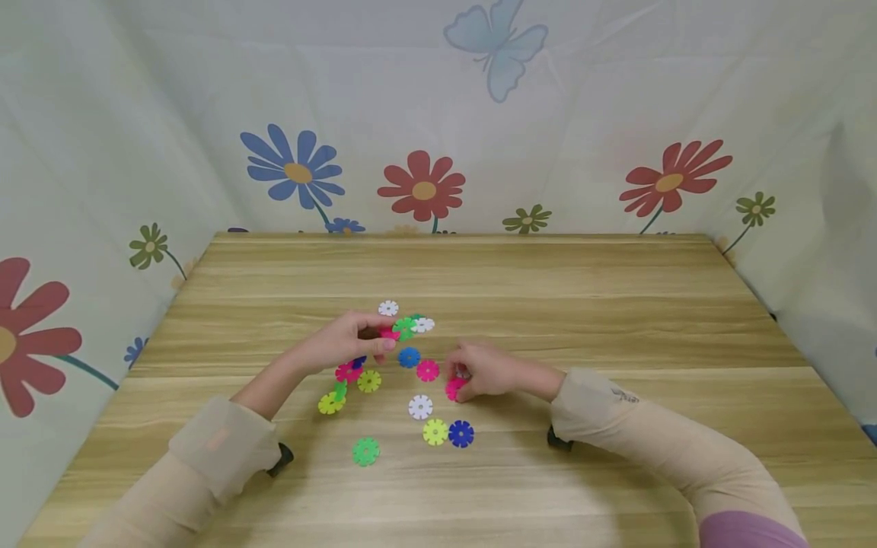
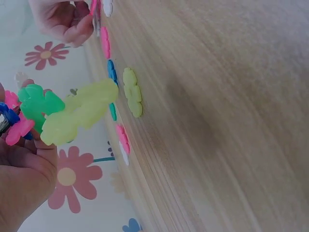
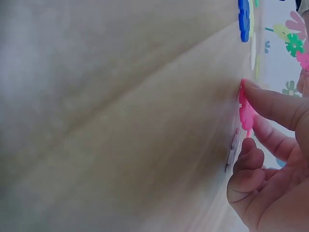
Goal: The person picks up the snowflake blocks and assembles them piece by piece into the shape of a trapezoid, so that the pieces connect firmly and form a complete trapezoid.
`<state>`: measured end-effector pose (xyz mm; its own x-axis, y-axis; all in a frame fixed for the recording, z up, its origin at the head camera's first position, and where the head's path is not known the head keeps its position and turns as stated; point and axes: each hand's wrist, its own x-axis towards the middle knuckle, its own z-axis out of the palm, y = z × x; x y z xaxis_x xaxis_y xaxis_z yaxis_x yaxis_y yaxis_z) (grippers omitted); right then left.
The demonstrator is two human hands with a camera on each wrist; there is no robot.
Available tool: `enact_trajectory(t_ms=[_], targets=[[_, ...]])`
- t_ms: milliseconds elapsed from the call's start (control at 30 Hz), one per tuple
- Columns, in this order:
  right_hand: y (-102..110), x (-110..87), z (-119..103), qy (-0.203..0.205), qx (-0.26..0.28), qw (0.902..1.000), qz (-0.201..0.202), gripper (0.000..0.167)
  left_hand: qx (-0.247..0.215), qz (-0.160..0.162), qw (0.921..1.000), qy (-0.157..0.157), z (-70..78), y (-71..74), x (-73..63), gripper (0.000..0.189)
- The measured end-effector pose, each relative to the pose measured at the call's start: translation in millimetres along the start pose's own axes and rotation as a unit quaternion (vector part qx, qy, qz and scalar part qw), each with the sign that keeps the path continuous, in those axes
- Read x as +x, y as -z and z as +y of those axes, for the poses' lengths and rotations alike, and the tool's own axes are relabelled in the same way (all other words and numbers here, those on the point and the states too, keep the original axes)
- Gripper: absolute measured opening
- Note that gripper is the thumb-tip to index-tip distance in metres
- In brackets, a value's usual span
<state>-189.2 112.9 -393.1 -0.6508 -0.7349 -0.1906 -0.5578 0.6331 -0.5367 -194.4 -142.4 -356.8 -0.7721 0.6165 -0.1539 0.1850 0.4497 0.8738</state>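
Observation:
My left hand grips a chain of slotted plastic snowflake discs joined edge to edge. A yellow disc and a green disc hang at its near end, followed by pink and dark blue ones. Beyond the fingertips a pink disc and a bright green disc stick out at the far end. To the right, my right hand pinches a loose pink disc between thumb and fingers, low at the tabletop. A pale disc lies beneath that hand, partly hidden by it.
Loose discs lie on the wooden table between and in front of the hands: blue, pink, white, yellow, dark blue and green. Another white disc lies behind the left hand. A flowered curtain surrounds the table.

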Motion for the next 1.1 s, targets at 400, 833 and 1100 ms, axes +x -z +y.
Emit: enact_trajectory(t_ms=[400,833,1100], targets=[[3,-7.0,4,-0.027,0.131,0.9910,-0.004,0.015,-0.009,-0.007,0.9999,-0.003,-0.5,-0.5,-0.4,0.061],[36,-11.5,1,-0.007,0.298,0.9471,0.118,0.014,0.020,-0.011,0.9997,0.008,2.6,-7.9,-0.2,0.052],[42,-11.5,-6,0.010,0.310,0.9372,0.160,0.018,0.021,-0.015,0.9997,-0.003,4.2,-9.5,0.1,0.056]])
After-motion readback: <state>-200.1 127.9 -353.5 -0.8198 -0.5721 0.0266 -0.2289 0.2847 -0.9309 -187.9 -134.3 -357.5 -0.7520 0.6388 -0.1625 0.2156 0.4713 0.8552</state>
